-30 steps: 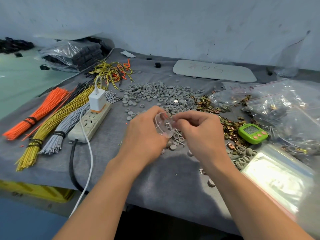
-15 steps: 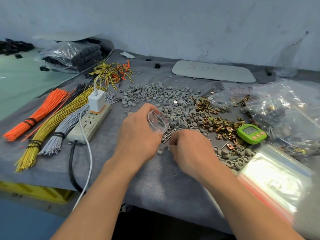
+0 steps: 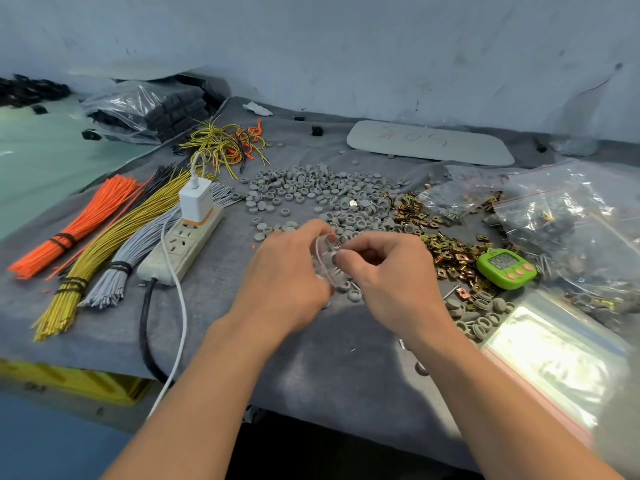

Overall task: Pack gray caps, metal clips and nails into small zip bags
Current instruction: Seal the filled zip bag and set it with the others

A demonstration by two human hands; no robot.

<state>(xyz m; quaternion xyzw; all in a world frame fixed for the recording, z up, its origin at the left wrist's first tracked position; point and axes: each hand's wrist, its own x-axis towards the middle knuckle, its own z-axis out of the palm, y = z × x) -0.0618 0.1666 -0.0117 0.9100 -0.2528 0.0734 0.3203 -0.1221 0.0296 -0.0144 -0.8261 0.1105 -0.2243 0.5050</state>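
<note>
Whereas half a second ago the right hand (image 3: 391, 271) was down on the cloth picking among the loose pieces, it has now come back up to the mouth of the small zip bag (image 3: 323, 254), which the left hand (image 3: 287, 271) grips and holds raised just above the cloth. The 2 hands are together again, as they were 1 second ago, fingertips almost touching across the bag's opening. That reads to me as 1 pick-and-drop cycle closing: a piece fetched and about to go in, so this bag is probably mid-fill and not ready to seal.

Beyond the hands lie the gray caps (image 3: 311, 192). The metal clips (image 3: 436, 237) spread beyond and to the right of the right hand, with a green timer (image 3: 504, 268) further right.

Much is hard to read. The right thumb and forefinger are curled into a pinch, but whether on a cap, a nail or the bag's lip I cannot tell. The clear bag is mostly hidden behind the left fingers, so its contents cannot be counted. Nails are too thin to pick out surely.
</note>
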